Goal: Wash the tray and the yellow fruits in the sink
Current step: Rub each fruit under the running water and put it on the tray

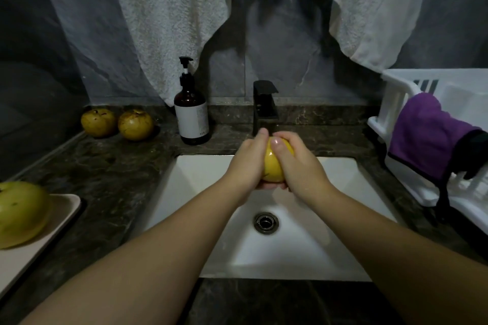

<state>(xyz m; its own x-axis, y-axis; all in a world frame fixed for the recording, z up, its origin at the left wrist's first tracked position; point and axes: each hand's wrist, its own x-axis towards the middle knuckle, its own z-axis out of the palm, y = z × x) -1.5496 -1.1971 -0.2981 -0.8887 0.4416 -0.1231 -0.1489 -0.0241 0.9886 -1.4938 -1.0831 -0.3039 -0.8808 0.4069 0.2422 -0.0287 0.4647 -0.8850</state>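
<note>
From the head camera I see both hands cupped round one yellow fruit [274, 163] over the far part of the white sink [343, 219], just under the black tap [264, 108]. My left hand [247, 161] wraps the fruit's left side with curled fingers, and my right hand [298, 163] clamps its right side, thumb lying across the top. The drain [266, 222] sits below, nearer to me.

On the dark counter [111, 179] at far left, two more yellow fruits [98, 122] [135, 124] sit just beside each other. At near left a fourth fruit [21, 212] rests on the pale tray [60, 208]. A brown soap bottle [192, 113] stands left of the tap. At right, a purple cloth [425, 134] hangs over a white dish rack [396, 103]. Two pale towels [169, 21] [369, 8] hang against the far wall.
</note>
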